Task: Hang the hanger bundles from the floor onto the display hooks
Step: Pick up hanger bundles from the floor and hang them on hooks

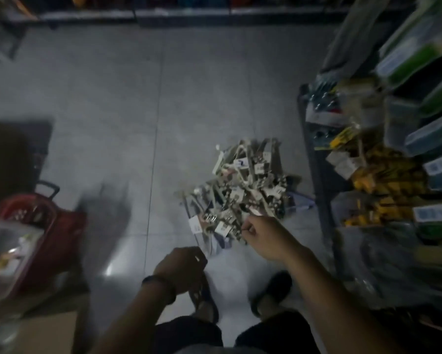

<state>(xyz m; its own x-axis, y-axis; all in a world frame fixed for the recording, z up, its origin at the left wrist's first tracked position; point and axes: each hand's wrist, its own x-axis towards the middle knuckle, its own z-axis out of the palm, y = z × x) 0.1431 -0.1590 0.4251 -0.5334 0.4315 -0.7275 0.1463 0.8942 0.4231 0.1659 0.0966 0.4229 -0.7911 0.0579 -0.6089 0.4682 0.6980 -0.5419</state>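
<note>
Right grip (263, 236) reaches forward and down to the near edge of the hanger bundles (245, 190), its fingers curled and thumb and forefinger pinched together on a thin piece at the rim of the pile; blur hides exactly which piece it has hold of. Left grip (183, 267) hangs lower and nearer the body, just short of the pile, its fingers curled inward; a small pale glint shows at the fingertips, but I cannot tell whether it holds anything; a dark wristband (158, 287) circles that wrist.

Hanger bundles lie in one loose heap on the grey tiled floor (112, 123), a tangle of pale hangers, metal clips and white tags, close to the foot of the shelf rack (317, 175) on the right; none of the heap is lifted clear of the tiles.

On the rack sit yellow packets (383, 180), and above them green boxes (414, 47) lean outward; at the left edge stands a red basket (48, 231) with a dark handle, and a cardboard box (46, 333) shows at the lower left; two feet in dark sandals (273, 290) stand on the tiles below the hands.
</note>
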